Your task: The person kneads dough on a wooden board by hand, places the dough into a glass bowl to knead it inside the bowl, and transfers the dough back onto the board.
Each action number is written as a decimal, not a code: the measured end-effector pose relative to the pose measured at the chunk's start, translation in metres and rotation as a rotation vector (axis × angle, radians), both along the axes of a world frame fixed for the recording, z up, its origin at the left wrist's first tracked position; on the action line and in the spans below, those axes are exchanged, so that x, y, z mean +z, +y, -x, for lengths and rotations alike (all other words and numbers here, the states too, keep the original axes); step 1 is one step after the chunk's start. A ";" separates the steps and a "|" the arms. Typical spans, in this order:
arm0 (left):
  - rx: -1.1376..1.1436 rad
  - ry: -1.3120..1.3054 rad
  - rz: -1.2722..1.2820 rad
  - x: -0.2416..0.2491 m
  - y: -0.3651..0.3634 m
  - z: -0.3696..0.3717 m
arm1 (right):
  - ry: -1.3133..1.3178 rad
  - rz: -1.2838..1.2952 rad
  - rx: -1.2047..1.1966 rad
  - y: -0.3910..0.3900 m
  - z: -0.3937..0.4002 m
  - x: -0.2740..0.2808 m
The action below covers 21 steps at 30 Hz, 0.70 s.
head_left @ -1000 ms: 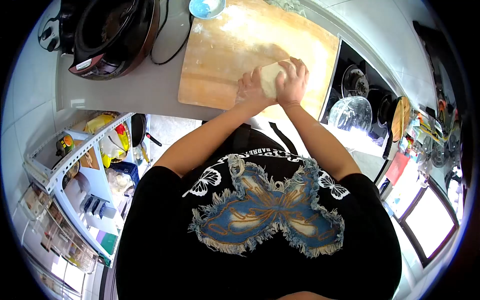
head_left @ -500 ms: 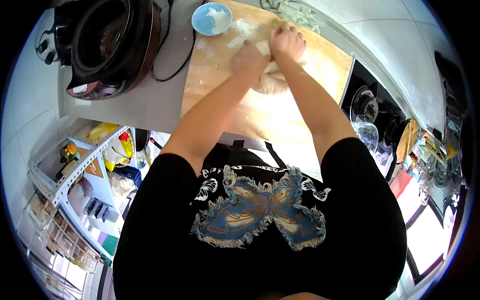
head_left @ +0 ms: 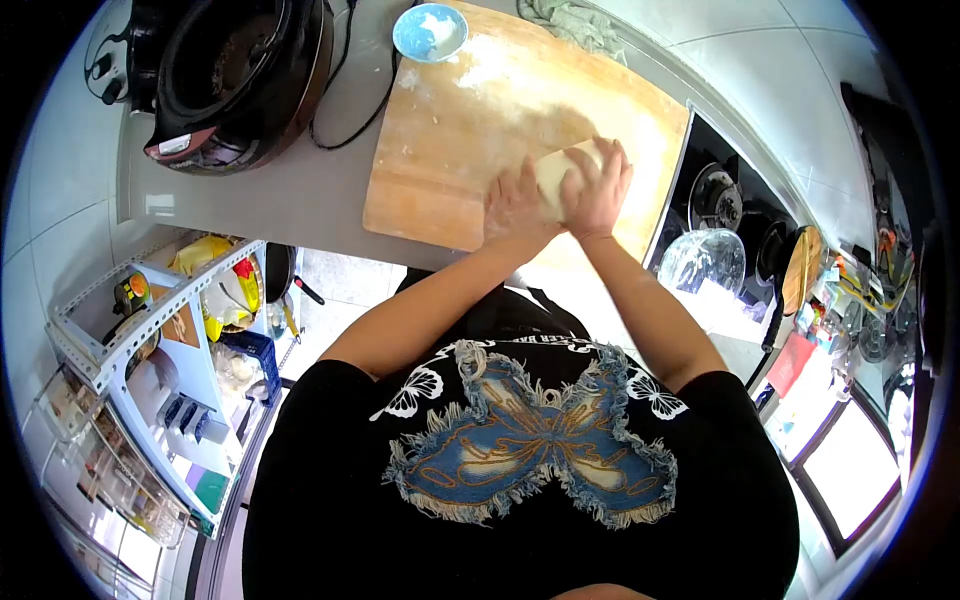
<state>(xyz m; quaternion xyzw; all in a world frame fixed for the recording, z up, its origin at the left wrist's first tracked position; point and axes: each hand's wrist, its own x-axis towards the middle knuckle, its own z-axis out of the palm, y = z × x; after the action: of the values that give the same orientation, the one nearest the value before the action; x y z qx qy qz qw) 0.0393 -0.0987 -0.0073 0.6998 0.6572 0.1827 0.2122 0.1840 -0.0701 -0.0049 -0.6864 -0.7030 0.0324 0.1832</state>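
- Closest to me is the person's black shirt with its frayed denim butterfly [head_left: 530, 440], and both bare arms reaching forward over the counter edge.
- The left hand [head_left: 518, 205] lies on the near-left side of the dough [head_left: 553, 170], fingers curled loosely around it rather than clenched. It cups and presses; it does not lift.
- The right hand [head_left: 597, 190] sits on top and to the right, fingers spread and bent over the lump, the palm bearing down. Neither hand is flat open nor fisted; both wrap the dough.
- The dough itself rests on the wooden board [head_left: 450, 130], toward its right half, near the edge beside the stove [head_left: 725, 195].
- To knead well here, I'd say lean in with the heels of the palms, fold the far edge back and give it a turn, keeping the lump on the floured middle of the board and away from that right edge.
- Further off, loose flour dusts the board's far end, where a small blue bowl [head_left: 428, 30] sits at the corner.
- A black cooker [head_left: 235, 75] stands farther left on the grey counter.
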 end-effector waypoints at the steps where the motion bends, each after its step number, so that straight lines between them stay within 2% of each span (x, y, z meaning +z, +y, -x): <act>1: -0.044 -0.101 0.144 -0.009 0.003 0.003 | -0.032 0.003 0.002 0.001 0.007 -0.003; 2: -0.085 -0.200 0.288 -0.019 0.007 0.004 | -0.061 0.007 0.005 0.006 0.013 -0.007; 3: -0.078 -0.196 0.289 -0.029 0.014 0.001 | -0.056 0.008 0.011 0.019 0.016 -0.013; 5: 0.055 -0.126 0.497 -0.030 0.037 -0.003 | -0.098 0.086 0.056 0.053 0.021 -0.020; 6: 0.054 -0.121 0.507 -0.030 0.049 -0.002 | -0.094 0.096 0.054 0.067 0.025 -0.023; 8: 0.125 -0.184 0.674 -0.019 0.085 0.005 | -0.165 0.181 0.016 0.096 0.032 -0.028; 10: 0.127 -0.151 0.685 -0.012 0.110 0.009 | -0.150 0.159 0.001 0.118 0.038 -0.038; 13: 0.187 -0.130 0.758 -0.027 0.137 0.007 | -0.215 0.115 -0.069 0.145 0.039 -0.058; 15: 0.059 -0.030 0.572 -0.059 0.143 0.009 | -0.203 0.175 -0.088 0.159 0.043 -0.053; 16: -0.262 0.006 0.511 -0.116 0.163 0.020 | -0.192 0.231 -0.095 0.160 0.045 -0.046; 18: -0.581 0.042 0.426 -0.131 0.174 0.029 | -0.224 0.282 -0.090 0.159 0.046 -0.042; 19: -0.451 -0.127 0.522 -0.074 0.179 0.032 | -0.249 0.336 -0.087 0.157 0.044 -0.039; 21: -0.328 -0.283 0.655 -0.045 0.150 0.032 | -0.230 0.384 -0.019 0.136 0.034 -0.021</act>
<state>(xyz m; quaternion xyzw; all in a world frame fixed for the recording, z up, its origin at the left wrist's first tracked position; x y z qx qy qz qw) 0.0070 0.0510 -0.0526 0.6588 0.5243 0.0214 0.5391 0.1498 0.0659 -0.0256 -0.7145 -0.6937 0.0852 -0.0320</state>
